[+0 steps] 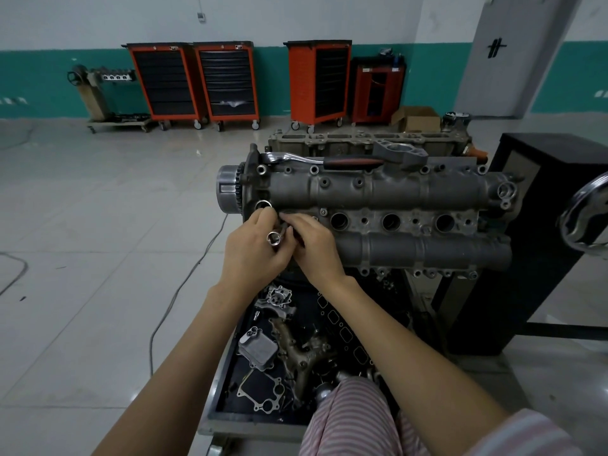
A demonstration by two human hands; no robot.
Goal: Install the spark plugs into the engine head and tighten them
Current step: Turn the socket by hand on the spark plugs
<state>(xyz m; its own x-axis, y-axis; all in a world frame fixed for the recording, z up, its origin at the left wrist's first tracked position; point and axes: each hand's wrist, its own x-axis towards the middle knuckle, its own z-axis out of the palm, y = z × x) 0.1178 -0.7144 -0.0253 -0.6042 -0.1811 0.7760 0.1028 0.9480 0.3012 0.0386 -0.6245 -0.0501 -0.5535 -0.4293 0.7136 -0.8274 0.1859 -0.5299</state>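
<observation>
The grey engine head (378, 189) sits on a stand in front of me, with three open spark plug wells (391, 222) in a row along its middle. My left hand (253, 248) grips a chrome socket (274, 239), its open end facing up toward me. My right hand (312, 245) meets it at the leftmost well, fingers curled and pinching something small and dark that I cannot make out. Both hands cover that well. A ratchet wrench (329, 161) with a red and black handle lies on the head's far edge.
A black tray (223, 390) below the head holds an oil cooler (258, 350), gaskets and cast parts. A second engine block (362, 141) stands behind. A chrome stand wheel (589, 218) is at right. Orange tool carts (194, 83) line the far wall. A cable (184, 284) runs across the floor.
</observation>
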